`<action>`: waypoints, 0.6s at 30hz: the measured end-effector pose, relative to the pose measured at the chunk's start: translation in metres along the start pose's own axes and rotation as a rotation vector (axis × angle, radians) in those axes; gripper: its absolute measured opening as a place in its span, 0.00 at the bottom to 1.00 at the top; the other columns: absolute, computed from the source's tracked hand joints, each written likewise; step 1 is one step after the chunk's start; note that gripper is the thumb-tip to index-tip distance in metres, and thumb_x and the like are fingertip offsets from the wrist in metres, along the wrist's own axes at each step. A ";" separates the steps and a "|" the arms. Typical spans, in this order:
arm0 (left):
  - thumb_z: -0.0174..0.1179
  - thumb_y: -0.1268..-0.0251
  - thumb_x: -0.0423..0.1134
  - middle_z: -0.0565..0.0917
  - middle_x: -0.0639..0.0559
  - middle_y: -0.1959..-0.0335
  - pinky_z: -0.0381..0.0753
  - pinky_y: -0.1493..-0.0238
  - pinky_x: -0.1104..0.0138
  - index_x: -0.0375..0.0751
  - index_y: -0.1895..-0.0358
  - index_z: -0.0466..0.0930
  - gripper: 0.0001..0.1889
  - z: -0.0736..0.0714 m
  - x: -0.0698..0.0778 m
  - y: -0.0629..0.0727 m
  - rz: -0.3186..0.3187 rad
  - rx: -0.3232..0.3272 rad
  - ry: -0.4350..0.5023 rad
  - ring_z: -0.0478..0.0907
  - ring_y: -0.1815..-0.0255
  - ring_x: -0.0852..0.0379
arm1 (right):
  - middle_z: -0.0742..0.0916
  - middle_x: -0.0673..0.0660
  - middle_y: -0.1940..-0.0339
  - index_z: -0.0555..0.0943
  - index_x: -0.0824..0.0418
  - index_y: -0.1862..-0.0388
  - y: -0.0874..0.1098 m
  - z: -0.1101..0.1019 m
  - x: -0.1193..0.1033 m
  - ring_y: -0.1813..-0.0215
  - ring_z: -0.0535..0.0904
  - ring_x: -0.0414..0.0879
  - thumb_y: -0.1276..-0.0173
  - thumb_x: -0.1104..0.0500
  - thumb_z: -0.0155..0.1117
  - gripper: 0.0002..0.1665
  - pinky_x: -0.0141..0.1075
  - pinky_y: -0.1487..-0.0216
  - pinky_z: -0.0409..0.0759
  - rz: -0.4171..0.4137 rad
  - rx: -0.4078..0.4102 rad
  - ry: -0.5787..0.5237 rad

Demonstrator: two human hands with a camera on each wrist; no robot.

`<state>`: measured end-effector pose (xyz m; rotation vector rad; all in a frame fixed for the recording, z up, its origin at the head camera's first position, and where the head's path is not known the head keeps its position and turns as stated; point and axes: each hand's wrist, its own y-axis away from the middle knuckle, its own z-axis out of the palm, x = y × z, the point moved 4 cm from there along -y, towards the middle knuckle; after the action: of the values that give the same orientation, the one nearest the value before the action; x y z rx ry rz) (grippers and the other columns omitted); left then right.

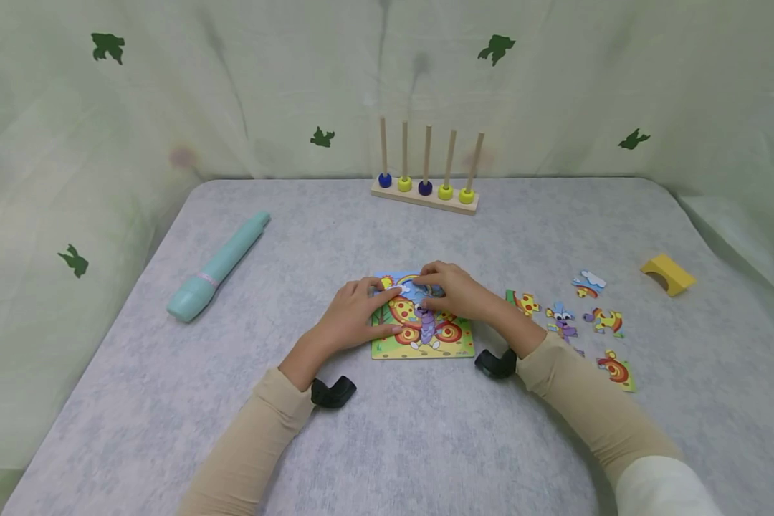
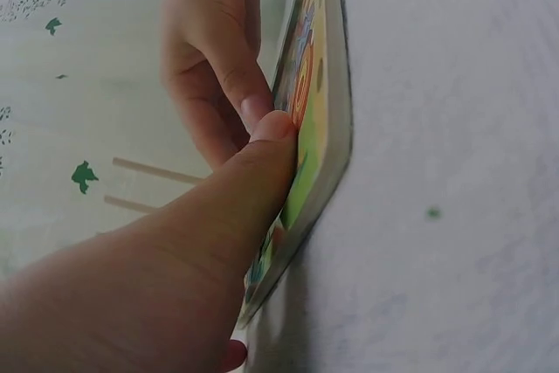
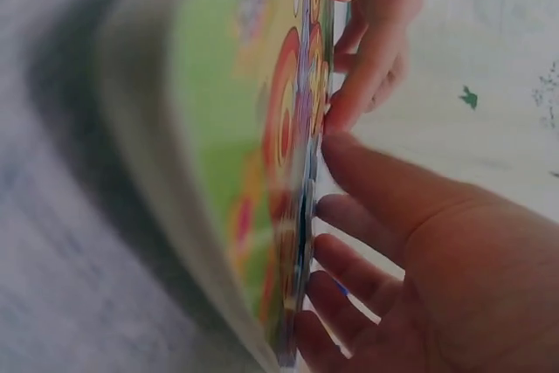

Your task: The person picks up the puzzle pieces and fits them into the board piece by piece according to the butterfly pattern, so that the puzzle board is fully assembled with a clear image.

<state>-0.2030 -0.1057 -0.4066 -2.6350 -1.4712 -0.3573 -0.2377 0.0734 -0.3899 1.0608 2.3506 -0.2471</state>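
A butterfly jigsaw puzzle in a flat board lies on the table before the person. My left hand rests over the board's left side, thumb on the lower picture, fingers spread toward the sun corner. In the left wrist view its thumb presses on the picture face. My right hand reaches over the upper right, fingertips touching the picture beside the butterfly's head. The right wrist view shows that hand's thumb and spread fingers against the puzzle surface. A dark patch shows beneath them, and the palm hides the board's upper right corner.
Several loose puzzle pieces lie right of the board, with a yellow arch block beyond. A teal toy microphone-like stick lies at the left. A wooden peg stand with blue and yellow beads stands at the back.
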 end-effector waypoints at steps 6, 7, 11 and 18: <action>0.51 0.47 0.66 0.62 0.46 0.42 0.55 0.42 0.52 0.58 0.33 0.59 0.37 0.001 -0.002 0.000 -0.001 0.009 0.004 0.58 0.42 0.44 | 0.66 0.62 0.37 0.65 0.60 0.35 0.008 -0.011 -0.006 0.37 0.61 0.54 0.37 0.53 0.60 0.32 0.49 0.43 0.64 0.052 -0.008 -0.118; 0.51 0.47 0.66 0.62 0.46 0.42 0.55 0.42 0.52 0.58 0.33 0.59 0.37 0.001 -0.002 0.000 -0.001 0.009 0.005 0.58 0.42 0.44 | 0.65 0.61 0.36 0.64 0.59 0.35 0.011 -0.015 -0.007 0.37 0.60 0.54 0.37 0.52 0.59 0.33 0.50 0.42 0.63 0.060 0.005 -0.134; 0.51 0.47 0.67 0.62 0.47 0.42 0.55 0.42 0.52 0.58 0.33 0.59 0.37 0.001 -0.002 0.000 -0.004 0.008 0.006 0.58 0.42 0.45 | 0.64 0.59 0.34 0.63 0.57 0.34 0.030 -0.037 -0.011 0.34 0.57 0.54 0.38 0.51 0.60 0.35 0.51 0.40 0.60 0.054 0.117 -0.148; 0.51 0.47 0.67 0.62 0.46 0.41 0.55 0.41 0.53 0.58 0.33 0.59 0.37 0.001 -0.001 0.000 -0.008 0.013 0.015 0.58 0.42 0.45 | 0.68 0.57 0.37 0.65 0.58 0.35 0.081 -0.081 0.002 0.36 0.60 0.53 0.45 0.55 0.68 0.39 0.52 0.42 0.62 0.013 0.455 -0.070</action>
<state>-0.2036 -0.1068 -0.4079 -2.6117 -1.4753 -0.3663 -0.2120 0.1594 -0.3195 1.2459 2.2761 -0.8312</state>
